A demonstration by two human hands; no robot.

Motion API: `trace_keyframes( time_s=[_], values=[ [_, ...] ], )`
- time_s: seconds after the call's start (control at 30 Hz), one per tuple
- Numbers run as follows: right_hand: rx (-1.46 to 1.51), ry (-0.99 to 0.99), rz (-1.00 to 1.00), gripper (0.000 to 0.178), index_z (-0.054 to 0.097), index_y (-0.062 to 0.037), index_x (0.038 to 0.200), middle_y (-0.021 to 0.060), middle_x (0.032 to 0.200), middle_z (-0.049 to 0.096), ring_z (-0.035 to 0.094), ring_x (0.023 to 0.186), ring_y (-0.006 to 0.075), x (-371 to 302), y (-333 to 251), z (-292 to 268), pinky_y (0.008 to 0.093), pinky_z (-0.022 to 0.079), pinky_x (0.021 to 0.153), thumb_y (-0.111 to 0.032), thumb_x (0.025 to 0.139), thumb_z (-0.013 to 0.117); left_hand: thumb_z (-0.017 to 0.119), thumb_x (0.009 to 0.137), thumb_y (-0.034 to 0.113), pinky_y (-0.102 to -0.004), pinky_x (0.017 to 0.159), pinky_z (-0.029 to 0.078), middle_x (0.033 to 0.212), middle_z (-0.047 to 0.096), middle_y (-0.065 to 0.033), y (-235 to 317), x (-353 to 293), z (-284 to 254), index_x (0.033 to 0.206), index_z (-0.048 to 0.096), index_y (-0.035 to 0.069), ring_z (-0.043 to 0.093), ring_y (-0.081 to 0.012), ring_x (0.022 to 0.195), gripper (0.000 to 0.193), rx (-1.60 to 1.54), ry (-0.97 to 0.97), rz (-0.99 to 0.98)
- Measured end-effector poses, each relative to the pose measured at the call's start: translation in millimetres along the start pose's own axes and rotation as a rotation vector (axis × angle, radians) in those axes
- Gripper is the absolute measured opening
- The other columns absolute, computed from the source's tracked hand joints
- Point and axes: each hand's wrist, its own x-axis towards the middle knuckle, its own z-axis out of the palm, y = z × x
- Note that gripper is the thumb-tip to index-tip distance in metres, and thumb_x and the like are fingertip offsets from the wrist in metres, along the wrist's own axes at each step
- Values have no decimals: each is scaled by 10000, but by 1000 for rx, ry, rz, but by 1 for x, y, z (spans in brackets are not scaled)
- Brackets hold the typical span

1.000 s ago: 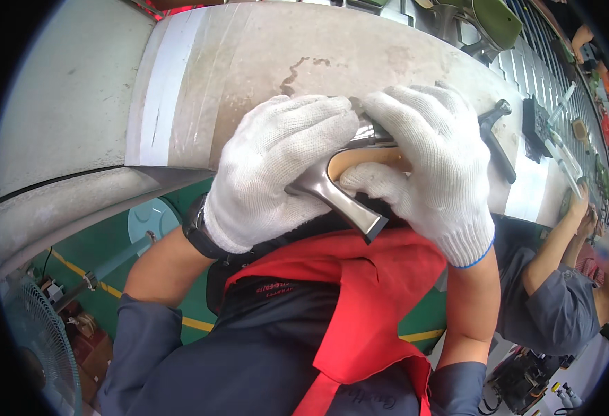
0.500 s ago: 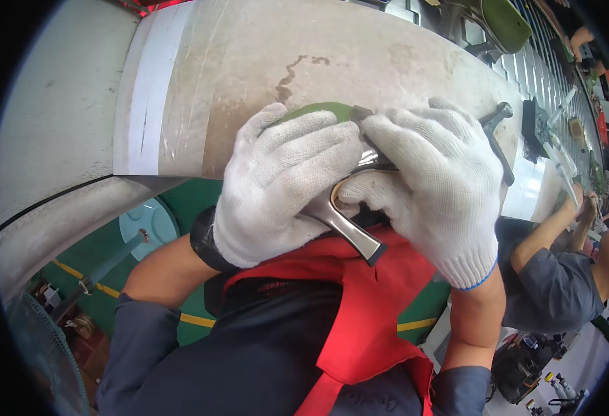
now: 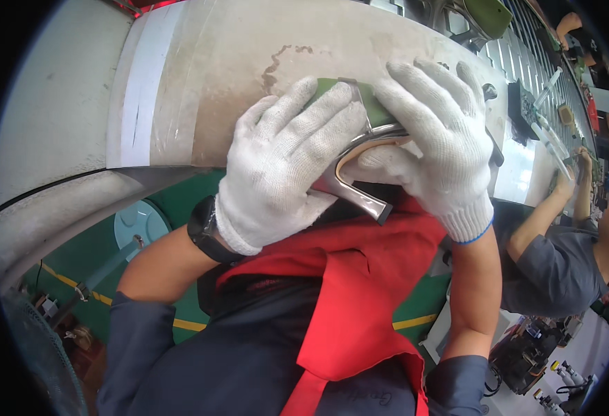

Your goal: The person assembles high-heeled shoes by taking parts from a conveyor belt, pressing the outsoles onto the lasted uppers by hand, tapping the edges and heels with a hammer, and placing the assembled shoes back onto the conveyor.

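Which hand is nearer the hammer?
Right. The right hand is just left of the hammer, partly covering it in view; the left hand is farther left, on the green-and-metal part.

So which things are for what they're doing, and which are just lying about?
In the job:
green high-heeled shoe with a silver heel, between left hand and right hand
white knit gloves, worn

Seemingly just about:
hammer, partly hidden
another green shoe
pale blue stool
fan

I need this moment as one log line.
left hand: gripping green-and-metal piece | right hand: at piece, fingers extended | hammer: on table, partly hidden
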Motion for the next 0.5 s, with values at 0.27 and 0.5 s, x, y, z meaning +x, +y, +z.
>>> trace_keyframes(
  time_s=[0.27,0.5],
  values=[
    [15,-18,-22,693,805,-90,1244,112,1209,783,704,1201,376,0,-1,3,582,476,1131,-558,736,865,881,731,171,-543,1077,484,1498,685,-110,-1,-3,6,1450,685,151,638,-410,1358,746,6,8,17],
    [90,-210,167,607,806,-67,1121,88,1108,789,717,1142,328,25,-15,-22,511,490,1107,-376,616,940,904,755,150,-591,1135,465,1507,650,-231,-1,-4,11,1452,634,28,588,-491,1426,757,119,-84,104]
  ],
)
